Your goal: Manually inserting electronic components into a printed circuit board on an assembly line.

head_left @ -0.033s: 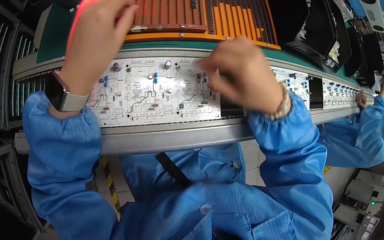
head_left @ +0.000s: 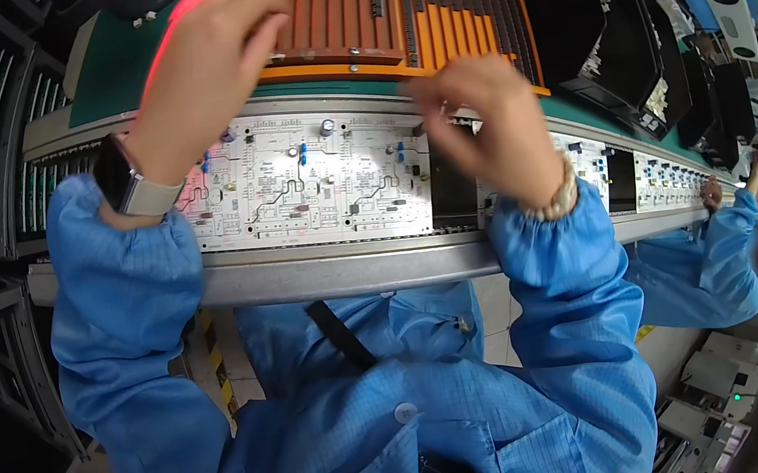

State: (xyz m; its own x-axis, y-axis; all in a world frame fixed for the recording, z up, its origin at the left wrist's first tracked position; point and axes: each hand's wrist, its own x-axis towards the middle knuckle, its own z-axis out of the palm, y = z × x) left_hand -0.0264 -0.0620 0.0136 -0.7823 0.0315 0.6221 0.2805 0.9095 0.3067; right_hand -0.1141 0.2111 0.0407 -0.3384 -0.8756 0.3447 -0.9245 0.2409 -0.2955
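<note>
My left hand (head_left: 212,49) hovers over the left part of a rack of brown component tubes (head_left: 333,24). Its fingers are curled in and its thumb lies close to them; whatever is between them, I cannot make out. Below it lies a white circuit board (head_left: 283,234) with printed lines, small blue components (head_left: 302,155) and a round capacitor (head_left: 327,128). My right hand (head_left: 493,107) is raised at the board's right end, fingers bent and blurred. A thin pale bit shows by its fingertips, too small to name.
An orange tube rack (head_left: 454,23) stands beside the brown one. Black bins (head_left: 594,25) with small white parts are at the right. The metal rail (head_left: 345,270) runs along the front. Farther right, more boards (head_left: 666,183) and a co-worker in blue (head_left: 716,275) are visible.
My right hand has moved slightly up and right, away from the board's end. My left hand has shifted a little to the right. The board has slid slightly left.
</note>
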